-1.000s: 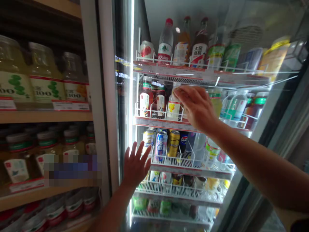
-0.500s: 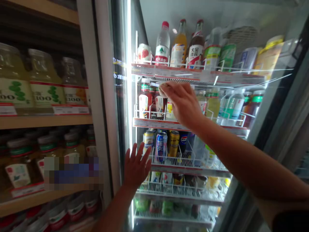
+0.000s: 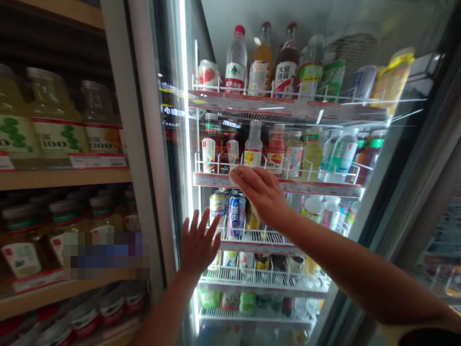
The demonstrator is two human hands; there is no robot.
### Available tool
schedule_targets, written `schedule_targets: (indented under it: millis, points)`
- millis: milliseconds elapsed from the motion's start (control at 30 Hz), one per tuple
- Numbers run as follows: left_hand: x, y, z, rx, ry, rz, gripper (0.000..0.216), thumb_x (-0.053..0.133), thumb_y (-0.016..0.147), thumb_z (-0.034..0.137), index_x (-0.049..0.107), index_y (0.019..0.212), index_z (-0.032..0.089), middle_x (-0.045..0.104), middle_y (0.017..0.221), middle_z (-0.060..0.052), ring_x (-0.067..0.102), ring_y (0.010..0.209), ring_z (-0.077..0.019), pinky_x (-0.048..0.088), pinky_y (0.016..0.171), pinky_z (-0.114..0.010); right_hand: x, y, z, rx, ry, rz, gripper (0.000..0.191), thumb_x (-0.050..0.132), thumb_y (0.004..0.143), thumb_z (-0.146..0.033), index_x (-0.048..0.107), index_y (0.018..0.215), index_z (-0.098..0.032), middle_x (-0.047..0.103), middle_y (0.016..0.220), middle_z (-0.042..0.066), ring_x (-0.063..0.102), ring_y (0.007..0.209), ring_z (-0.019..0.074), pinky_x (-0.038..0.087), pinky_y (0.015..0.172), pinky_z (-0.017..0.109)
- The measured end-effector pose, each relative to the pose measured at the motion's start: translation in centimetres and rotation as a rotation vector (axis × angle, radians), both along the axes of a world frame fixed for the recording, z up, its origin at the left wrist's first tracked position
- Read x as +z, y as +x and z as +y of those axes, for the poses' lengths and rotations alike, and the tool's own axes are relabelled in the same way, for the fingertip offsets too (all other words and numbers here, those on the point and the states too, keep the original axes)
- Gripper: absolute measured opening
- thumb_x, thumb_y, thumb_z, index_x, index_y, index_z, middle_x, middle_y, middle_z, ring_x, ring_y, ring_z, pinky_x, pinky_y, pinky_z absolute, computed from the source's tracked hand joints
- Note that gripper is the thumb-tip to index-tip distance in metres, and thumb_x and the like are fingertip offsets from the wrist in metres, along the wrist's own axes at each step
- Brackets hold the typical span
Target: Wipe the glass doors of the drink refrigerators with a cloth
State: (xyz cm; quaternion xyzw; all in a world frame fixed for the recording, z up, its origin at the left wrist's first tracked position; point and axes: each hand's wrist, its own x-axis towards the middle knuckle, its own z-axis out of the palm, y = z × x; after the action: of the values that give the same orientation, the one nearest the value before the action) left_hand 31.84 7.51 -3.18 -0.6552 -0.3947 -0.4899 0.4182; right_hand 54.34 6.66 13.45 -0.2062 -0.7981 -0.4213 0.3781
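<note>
My right hand (image 3: 261, 194) presses a small pale cloth (image 3: 235, 174) to the glass door (image 3: 288, 14), in front of the second shelf's front rail. Most of the cloth is hidden under my closed fingers. Lower and to the left, my left hand (image 3: 200, 240) lies with fingers spread against the glass, near the door's left edge. Behind the glass beside it stand a white-and-gold can (image 3: 218, 205) and a blue can (image 3: 236, 214). Above my right hand, a clear bottle with a yellow-fruit label (image 3: 254, 144) shows on the second shelf.
Lit wire shelves (image 3: 252, 247) inside the cooler hold several bottles and cans. A bright light strip (image 3: 185, 62) runs down the left side. To the left, a wooden shelf rack (image 3: 65, 179) carries juice bottles (image 3: 59, 115). A dark door frame (image 3: 406, 139) bounds the right.
My right hand has slid down the glass with the cloth, from the second-shelf bottles to that shelf's front rail. My left hand stays spread on the glass. The view has shifted slightly.
</note>
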Motion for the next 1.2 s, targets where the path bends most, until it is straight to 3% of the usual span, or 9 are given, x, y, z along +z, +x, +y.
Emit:
schedule_targets:
  millis: [133, 333, 433, 567, 733, 833, 933, 1100, 1200]
  points:
    - [0.1, 0.2, -0.1, 0.010, 0.003, 0.002, 0.074, 0.060, 0.094, 0.026, 0.025, 0.159, 0.032, 0.025, 0.166, -0.004, 0.019, 0.155, -0.0291, 0.018, 0.127, -0.051, -2.6, 0.8, -0.6, 0.039, -0.010, -0.281, 0.052, 0.053, 0.097, -0.015, 0.047, 0.149, -0.022, 0.058, 0.146, 0.005, 0.050, 0.130, 0.0226, 0.048, 0.103, 0.038]
    - [0.7, 0.2, -0.3, 0.018, 0.029, 0.014, 0.073, 0.059, 0.095, 0.024, 0.025, 0.159, 0.030, 0.023, 0.167, -0.004, 0.019, 0.155, -0.0284, 0.017, 0.127, -0.050, -3.2, 2.7, -0.8, 0.024, -0.076, 0.074, 0.078, 0.054, 0.092, -0.007, 0.026, 0.160, -0.031, 0.054, 0.151, 0.004, 0.050, 0.133, 0.0270, 0.047, 0.108, 0.047]
    - [0.7, 0.8, -0.8, 0.012, 0.026, 0.007, 0.075, 0.059, 0.094, 0.022, 0.024, 0.160, 0.028, 0.018, 0.168, -0.007, 0.016, 0.156, -0.0304, 0.017, 0.127, -0.052, -5.7, 2.2, -0.9, 0.066, -0.112, -0.028, 0.067, 0.053, 0.096, -0.014, 0.032, 0.159, -0.027, 0.058, 0.148, 0.005, 0.052, 0.132, 0.0254, 0.050, 0.106, 0.044]
    - [0.3, 3.7, -2.0, -0.100, 0.109, 0.086, 0.081, 0.061, 0.092, 0.019, 0.018, 0.160, 0.025, 0.009, 0.170, -0.010, 0.017, 0.156, -0.0317, 0.029, 0.123, -0.050, -8.7, 1.1, -0.8, 0.211, -0.178, -0.147, 0.056, 0.048, 0.100, -0.017, 0.039, 0.155, -0.017, 0.059, 0.147, 0.011, 0.053, 0.134, 0.0238, 0.052, 0.108, 0.041]
    - [0.8, 7.8, -2.6, -0.276, 0.062, 0.174, 0.075, 0.054, 0.089, 0.018, 0.024, 0.157, 0.029, 0.007, 0.171, -0.005, 0.017, 0.155, -0.0354, 0.041, 0.117, -0.054, -9.3, 1.6, -0.2, 0.329, -0.233, -0.002, 0.066, 0.043, 0.103, -0.025, 0.014, 0.163, -0.020, 0.054, 0.150, 0.015, 0.056, 0.135, 0.0225, 0.056, 0.106, 0.040]
    - [1.0, 8.5, -2.6, -0.291, -0.004, 0.211, 0.067, 0.056, 0.090, 0.021, 0.035, 0.152, 0.034, 0.018, 0.169, -0.002, 0.017, 0.155, -0.0368, 0.038, 0.117, -0.057, -9.6, 3.6, -0.7, 0.253, -0.221, -0.008, 0.064, 0.048, 0.101, -0.024, 0.024, 0.161, -0.020, 0.058, 0.146, 0.014, 0.054, 0.137, 0.0233, 0.054, 0.108, 0.041]
    - [0.3, 8.4, -2.8, -0.239, -0.032, 0.239, 0.055, 0.059, 0.090, 0.021, 0.050, 0.144, 0.031, 0.032, 0.165, -0.002, 0.017, 0.154, -0.0390, 0.034, 0.119, -0.057, -10.5, 7.6, -1.7, 0.089, -0.131, 0.010, 0.063, 0.057, 0.098, -0.022, 0.035, 0.157, -0.024, 0.062, 0.144, 0.009, 0.052, 0.139, 0.0233, 0.047, 0.114, 0.043]
    - [-1.4, 7.9, -2.7, -0.133, -0.035, 0.180, 0.051, 0.061, 0.090, 0.019, 0.055, 0.141, 0.023, 0.055, 0.149, -0.007, 0.022, 0.154, -0.0322, 0.028, 0.123, -0.049, -13.2, 16.2, -2.0, -0.281, 0.023, 0.356, 0.071, 0.060, 0.097, -0.027, 0.027, 0.160, -0.025, 0.043, 0.159, 0.012, 0.033, 0.151, 0.0294, 0.024, 0.124, 0.050]
    - [-0.8, 7.8, -1.9, -0.048, -0.003, 0.074, 0.057, 0.060, 0.092, 0.022, 0.048, 0.148, 0.022, 0.056, 0.147, -0.009, 0.017, 0.156, -0.0311, 0.016, 0.126, -0.053, -14.7, 19.4, -1.1, -0.376, -0.017, 0.338, 0.069, 0.051, 0.102, -0.033, 0.019, 0.162, -0.024, 0.034, 0.164, 0.014, 0.024, 0.154, 0.0310, 0.020, 0.124, 0.054]
